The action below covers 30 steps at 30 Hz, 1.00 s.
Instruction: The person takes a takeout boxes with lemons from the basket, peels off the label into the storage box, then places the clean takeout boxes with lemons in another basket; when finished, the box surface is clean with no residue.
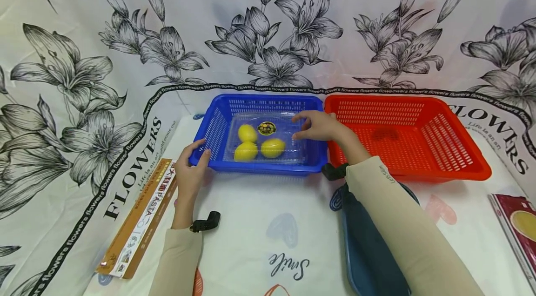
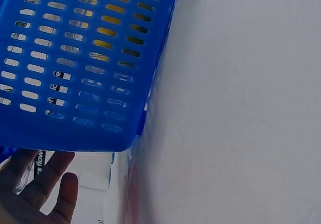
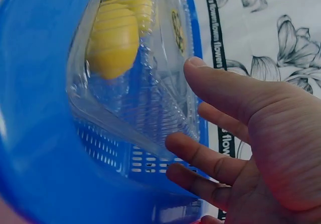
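A clear lidded plastic box (image 1: pixel 293 149) with a black-and-gold label lies inside the blue basket (image 1: pixel 255 166). Three yellow lemons (image 1: pixel 272 148) show through its lid, toward its left and middle. My right hand (image 1: pixel 318 126) reaches over the basket's right end, thumb and fingers spread apart at the right end of the box. In the right wrist view, nothing sits between those fingers (image 3: pixel 193 151). At the basket's front left corner, my left hand (image 1: pixel 191 165) touches the rim with loosely extended fingers. The left wrist view shows these fingers (image 2: pixel 47 179) against the rim's edge.
A red basket (image 1: pixel 435 177) adjoins the blue one on the right. Below my right forearm is a dark blue tray (image 1: pixel 368 240). A pasta package (image 1: pixel 142 221) lies on the left, and a dark red package (image 1: pixel 512 226) at the far right. Flower-printed cloth (image 1: pixel 276 30) hangs behind.
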{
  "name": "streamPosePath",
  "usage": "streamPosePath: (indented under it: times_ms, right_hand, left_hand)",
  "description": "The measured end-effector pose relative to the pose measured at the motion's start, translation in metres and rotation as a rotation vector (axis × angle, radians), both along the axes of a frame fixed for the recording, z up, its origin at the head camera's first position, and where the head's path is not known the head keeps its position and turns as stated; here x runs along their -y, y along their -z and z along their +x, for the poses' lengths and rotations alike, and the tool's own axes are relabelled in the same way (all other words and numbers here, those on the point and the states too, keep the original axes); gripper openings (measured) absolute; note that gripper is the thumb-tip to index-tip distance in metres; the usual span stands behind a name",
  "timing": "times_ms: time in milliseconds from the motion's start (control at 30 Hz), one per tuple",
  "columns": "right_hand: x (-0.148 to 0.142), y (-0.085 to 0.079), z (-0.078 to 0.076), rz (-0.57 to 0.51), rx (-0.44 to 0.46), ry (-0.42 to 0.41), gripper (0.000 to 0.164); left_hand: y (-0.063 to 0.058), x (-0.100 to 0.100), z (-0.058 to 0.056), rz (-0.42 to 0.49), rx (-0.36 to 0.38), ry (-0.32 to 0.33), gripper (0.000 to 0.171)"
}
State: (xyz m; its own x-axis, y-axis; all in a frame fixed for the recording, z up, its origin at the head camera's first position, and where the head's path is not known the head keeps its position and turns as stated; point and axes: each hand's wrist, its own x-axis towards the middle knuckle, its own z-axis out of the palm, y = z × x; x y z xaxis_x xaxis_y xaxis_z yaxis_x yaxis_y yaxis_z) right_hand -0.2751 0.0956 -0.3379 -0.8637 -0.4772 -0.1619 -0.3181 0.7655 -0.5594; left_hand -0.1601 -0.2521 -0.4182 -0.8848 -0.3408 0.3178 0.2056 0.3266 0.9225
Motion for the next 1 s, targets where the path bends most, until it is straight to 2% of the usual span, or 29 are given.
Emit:
streamPosePath:
  times_ms: [200,467,633,833,1000]
  right_hand:
    - [0.005,0.005,-0.005,-0.050,-0.003,-0.006,0.059]
    - [0.013,0.002,-0.015,-0.079,-0.007,-0.007,0.054]
    - [0.011,0.012,-0.022,-0.131,-0.005,-0.019,0.055]
    - [0.012,0.021,-0.030,-0.211,-0.004,0.013,0.058]
    - [0.015,0.020,-0.032,-0.178,0.009,0.034,0.065]
  left_hand:
    - [0.000,0.000,0.000,-0.003,0.004,-0.001,0.039]
    - [0.001,0.000,0.000,0.034,0.034,0.004,0.038]
    - [0.000,-0.002,0.003,0.020,0.033,0.004,0.038]
    - [-0.004,-0.003,0.005,0.014,0.028,-0.002,0.037]
    - [-0.001,0.000,0.002,0.003,0.033,0.003,0.037]
